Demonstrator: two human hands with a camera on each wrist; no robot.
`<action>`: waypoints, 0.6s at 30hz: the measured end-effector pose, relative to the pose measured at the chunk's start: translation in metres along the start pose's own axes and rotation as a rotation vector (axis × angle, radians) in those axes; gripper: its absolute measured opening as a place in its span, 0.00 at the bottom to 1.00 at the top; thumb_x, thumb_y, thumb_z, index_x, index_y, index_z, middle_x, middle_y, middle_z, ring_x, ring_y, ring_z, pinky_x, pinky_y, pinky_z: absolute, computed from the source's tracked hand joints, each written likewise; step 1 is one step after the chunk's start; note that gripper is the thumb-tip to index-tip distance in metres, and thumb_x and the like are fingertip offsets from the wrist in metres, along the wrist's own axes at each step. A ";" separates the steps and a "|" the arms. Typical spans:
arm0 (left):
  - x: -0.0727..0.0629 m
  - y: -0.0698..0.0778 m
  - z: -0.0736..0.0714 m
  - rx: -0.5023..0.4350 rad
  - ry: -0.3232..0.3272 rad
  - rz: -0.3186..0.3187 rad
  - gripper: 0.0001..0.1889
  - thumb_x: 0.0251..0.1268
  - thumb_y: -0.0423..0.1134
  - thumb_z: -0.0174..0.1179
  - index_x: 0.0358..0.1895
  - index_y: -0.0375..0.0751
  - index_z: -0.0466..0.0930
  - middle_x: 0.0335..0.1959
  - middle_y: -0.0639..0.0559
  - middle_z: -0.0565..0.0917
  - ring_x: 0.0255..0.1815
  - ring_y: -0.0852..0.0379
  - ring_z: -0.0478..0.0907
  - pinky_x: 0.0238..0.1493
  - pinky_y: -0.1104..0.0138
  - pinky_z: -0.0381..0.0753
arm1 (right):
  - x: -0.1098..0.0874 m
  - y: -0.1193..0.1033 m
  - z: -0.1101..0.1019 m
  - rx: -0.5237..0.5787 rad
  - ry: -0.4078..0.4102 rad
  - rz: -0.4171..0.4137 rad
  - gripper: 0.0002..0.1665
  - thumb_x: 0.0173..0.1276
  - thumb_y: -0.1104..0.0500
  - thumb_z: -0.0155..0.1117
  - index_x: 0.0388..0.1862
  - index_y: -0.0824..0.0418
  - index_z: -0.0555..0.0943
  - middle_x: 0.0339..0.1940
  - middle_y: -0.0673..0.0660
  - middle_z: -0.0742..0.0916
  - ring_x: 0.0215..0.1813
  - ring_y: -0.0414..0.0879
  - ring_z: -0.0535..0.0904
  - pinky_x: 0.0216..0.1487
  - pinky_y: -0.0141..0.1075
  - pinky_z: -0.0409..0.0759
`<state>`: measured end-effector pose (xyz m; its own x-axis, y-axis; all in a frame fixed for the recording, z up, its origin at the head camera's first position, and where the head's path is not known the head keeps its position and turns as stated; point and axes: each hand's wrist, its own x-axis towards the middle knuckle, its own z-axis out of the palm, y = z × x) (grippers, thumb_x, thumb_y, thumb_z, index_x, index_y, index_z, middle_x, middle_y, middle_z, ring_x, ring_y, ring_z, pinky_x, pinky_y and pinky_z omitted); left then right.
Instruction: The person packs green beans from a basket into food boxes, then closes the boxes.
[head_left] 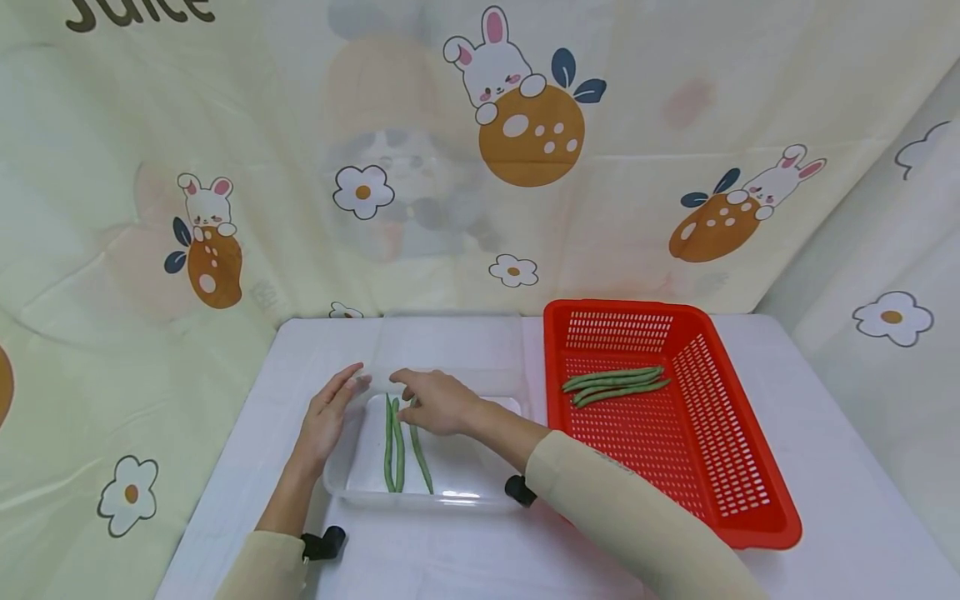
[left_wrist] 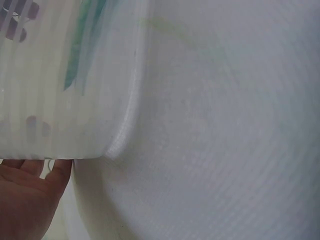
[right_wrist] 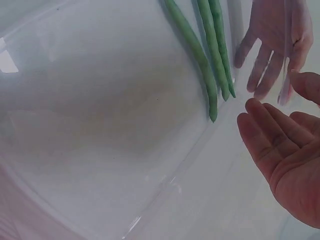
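Observation:
In the head view, three green beans (head_left: 399, 450) lie lengthwise in the left half of a clear plastic box (head_left: 480, 498); two are side by side and the third slants apart. My right hand (head_left: 444, 403) hovers over their far ends, its fingers loosely bent. The right wrist view shows that right hand (right_wrist: 287, 160) holding nothing, just past the bean tips (right_wrist: 212, 107). My left hand (head_left: 324, 421) rests along the box's left wall with fingers extended. In the left wrist view, the left hand's fingers (left_wrist: 60, 175) touch the box edge, partly hidden by the wall.
A red perforated basket (head_left: 738, 417) stands right of the box, with several green beans (head_left: 617, 383) bunched inside it. Both sit on a white-covered table (head_left: 420, 554). A printed curtain (head_left: 420, 275) hangs directly behind. My right forearm passes over the box's right side.

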<state>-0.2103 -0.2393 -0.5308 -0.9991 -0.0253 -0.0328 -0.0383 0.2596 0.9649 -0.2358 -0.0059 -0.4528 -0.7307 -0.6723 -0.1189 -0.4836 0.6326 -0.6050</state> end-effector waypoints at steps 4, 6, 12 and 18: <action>0.001 -0.001 0.000 -0.003 0.000 -0.005 0.26 0.87 0.53 0.43 0.79 0.49 0.66 0.74 0.41 0.76 0.79 0.43 0.67 0.82 0.41 0.53 | -0.001 -0.001 -0.006 0.022 0.032 0.004 0.34 0.77 0.53 0.65 0.78 0.55 0.69 0.63 0.59 0.87 0.56 0.47 0.88 0.57 0.40 0.84; 0.001 0.000 0.000 -0.001 0.001 -0.004 0.26 0.87 0.52 0.42 0.79 0.49 0.66 0.74 0.41 0.76 0.79 0.43 0.67 0.82 0.41 0.53 | -0.002 -0.002 -0.011 0.029 0.045 0.005 0.33 0.77 0.53 0.65 0.78 0.55 0.69 0.64 0.58 0.87 0.56 0.47 0.88 0.56 0.40 0.85; 0.000 0.001 0.000 0.001 0.002 0.004 0.26 0.87 0.52 0.43 0.79 0.49 0.66 0.74 0.41 0.76 0.79 0.43 0.68 0.82 0.42 0.54 | -0.006 -0.003 -0.024 0.040 0.094 -0.005 0.32 0.78 0.54 0.65 0.77 0.55 0.70 0.64 0.57 0.87 0.57 0.47 0.88 0.57 0.41 0.85; -0.001 0.001 0.001 -0.002 -0.002 0.010 0.27 0.86 0.54 0.43 0.79 0.47 0.65 0.73 0.41 0.77 0.78 0.43 0.70 0.82 0.44 0.55 | -0.010 -0.001 -0.032 0.057 0.117 0.001 0.32 0.78 0.53 0.64 0.77 0.56 0.70 0.66 0.57 0.86 0.59 0.48 0.87 0.60 0.44 0.84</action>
<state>-0.2094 -0.2376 -0.5298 -0.9995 -0.0205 -0.0235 -0.0280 0.2576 0.9659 -0.2433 0.0120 -0.4258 -0.7841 -0.6199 -0.0294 -0.4566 0.6083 -0.6492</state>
